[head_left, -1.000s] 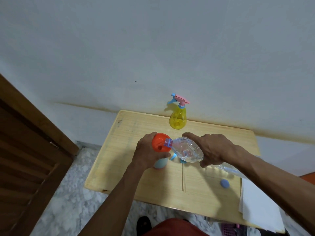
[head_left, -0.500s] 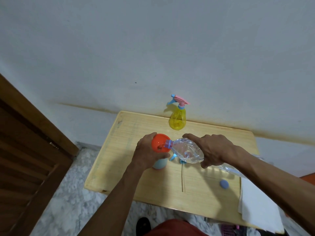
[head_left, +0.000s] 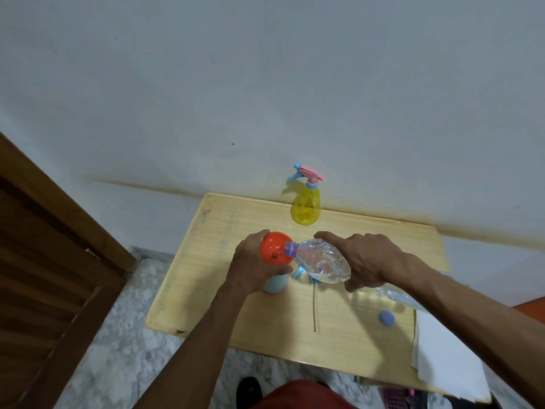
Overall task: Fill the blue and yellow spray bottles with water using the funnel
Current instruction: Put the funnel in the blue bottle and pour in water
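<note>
An orange funnel (head_left: 272, 249) sits in the top of the pale blue spray bottle (head_left: 275, 283) near the middle of the wooden table (head_left: 224, 231). My left hand (head_left: 253, 265) grips the funnel and the bottle's neck. My right hand (head_left: 368, 261) holds a clear plastic water bottle (head_left: 320, 261) tilted left, its blue-ringed mouth over the funnel. The yellow spray bottle (head_left: 305, 206) with a pink and blue trigger head stands upright at the table's far edge by the wall. The blue bottle's own spray head (head_left: 300, 274) lies behind the water bottle, mostly hidden.
A small blue cap (head_left: 386, 318) lies on the table to the right. White paper (head_left: 448, 355) covers the near right corner. A brown wooden door (head_left: 44, 276) stands at the left. The wall runs right behind the table.
Both hands stay in place. The water bottle has shifted slightly and keeps its tilt over the funnel.
</note>
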Available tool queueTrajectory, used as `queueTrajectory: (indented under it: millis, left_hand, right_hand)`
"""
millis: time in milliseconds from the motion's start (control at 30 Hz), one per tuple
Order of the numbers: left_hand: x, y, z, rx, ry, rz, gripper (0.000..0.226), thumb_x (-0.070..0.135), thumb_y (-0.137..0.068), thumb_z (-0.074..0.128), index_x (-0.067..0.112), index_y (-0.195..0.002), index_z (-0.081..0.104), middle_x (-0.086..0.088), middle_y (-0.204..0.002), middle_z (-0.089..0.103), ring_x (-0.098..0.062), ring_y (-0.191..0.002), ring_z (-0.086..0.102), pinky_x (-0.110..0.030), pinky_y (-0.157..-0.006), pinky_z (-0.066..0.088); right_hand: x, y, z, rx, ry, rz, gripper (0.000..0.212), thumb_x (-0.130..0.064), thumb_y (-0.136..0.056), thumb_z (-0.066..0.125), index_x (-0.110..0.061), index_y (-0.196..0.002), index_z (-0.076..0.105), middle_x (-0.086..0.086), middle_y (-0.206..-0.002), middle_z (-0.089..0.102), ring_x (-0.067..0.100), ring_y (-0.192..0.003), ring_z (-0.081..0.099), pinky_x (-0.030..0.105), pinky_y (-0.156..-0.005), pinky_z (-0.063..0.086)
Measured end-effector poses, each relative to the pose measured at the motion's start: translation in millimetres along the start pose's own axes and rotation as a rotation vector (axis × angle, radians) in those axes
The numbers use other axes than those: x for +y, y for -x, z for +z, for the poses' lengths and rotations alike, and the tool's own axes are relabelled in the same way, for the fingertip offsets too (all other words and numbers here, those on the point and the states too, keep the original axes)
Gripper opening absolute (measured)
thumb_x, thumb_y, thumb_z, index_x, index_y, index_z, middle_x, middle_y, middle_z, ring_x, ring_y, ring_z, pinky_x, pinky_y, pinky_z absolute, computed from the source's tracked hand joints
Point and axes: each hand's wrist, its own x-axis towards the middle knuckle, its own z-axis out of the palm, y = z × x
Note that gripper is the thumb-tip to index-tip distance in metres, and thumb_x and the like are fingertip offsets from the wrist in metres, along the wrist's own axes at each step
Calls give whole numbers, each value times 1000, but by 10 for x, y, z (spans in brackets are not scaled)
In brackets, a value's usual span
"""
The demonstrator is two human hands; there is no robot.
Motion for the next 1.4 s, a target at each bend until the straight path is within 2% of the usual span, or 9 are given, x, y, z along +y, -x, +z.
queueTrajectory:
  millis: [300,533,667,800,867,967,1067,1133,1400]
  left_hand:
    - [28,5,-15,-6,-15,1,92,34,-57,95,19,-137,52,-1,-128,58,-19,-109,56,-35,-90,53]
    - [35,7,-17,-11,5,13,83,30,-57,95,17,-130,57,2,-117,58,-14,-99,54,-30,-87,51]
    - [9,-4,-9,-14,-2,-15,94,35,-56,96,20,-137,52,0,-130,57,-19,-112,55,-35,-93,50]
    - [-13,-22,9,-17,-13,-26,102,38,-55,96,20,-143,47,-2,-137,54,-23,-122,53,-37,-97,49]
    - [-30,-35,18,-8,-24,-17,103,38,-54,96,19,-143,47,-3,-138,54,-23,-122,53,-34,-97,48]
    - [-42,-41,25,-5,-27,-15,103,37,-55,96,17,-143,47,-4,-138,55,-23,-121,54,-28,-93,44]
    - [-44,-47,31,-7,-42,-4,103,37,-55,96,16,-144,47,-5,-138,56,-24,-121,54,-27,-91,43]
    - [-39,-45,31,-6,-51,-3,103,38,-55,96,16,-144,47,-5,-138,56,-24,-121,55,-28,-91,43]
    - [-36,-44,29,-23,-40,-34,103,39,-57,95,18,-145,45,-4,-139,54,-24,-122,53,-30,-88,45]
  right_hand:
    - [27,11,13,14,-33,3,117,-46,-68,80,-50,-149,-4,5,-107,66,31,-88,65,34,-66,47]
    - [-34,30,94,97,-192,10,116,-51,-67,78,-53,-149,-4,2,-113,69,30,-94,64,33,-66,46]
    - [-78,72,116,171,-402,34,116,-55,-64,79,-56,-148,-1,-3,-110,69,29,-95,64,35,-70,50]
    - [-56,224,152,382,-754,110,118,-73,-47,69,-56,-147,9,-7,-96,66,27,-93,68,39,-76,56]
    - [-21,286,244,557,-933,181,117,-58,-50,81,-54,-147,17,-5,-94,68,25,-91,69,38,-81,56]
    - [5,343,399,791,-1097,283,112,-24,-63,92,-47,-148,22,-5,-95,67,13,-90,68,22,-77,51]
    - [-15,369,531,924,-1237,403,108,-19,-66,92,-43,-147,25,-3,-101,67,-1,-95,65,12,-75,49]
    - [-30,370,620,998,-1276,464,108,-16,-66,92,-42,-147,26,0,-103,68,0,-96,66,7,-75,47]
    - [-21,380,829,1135,-1316,584,109,-18,-64,94,-42,-146,27,3,-111,69,13,-103,68,26,-88,52]
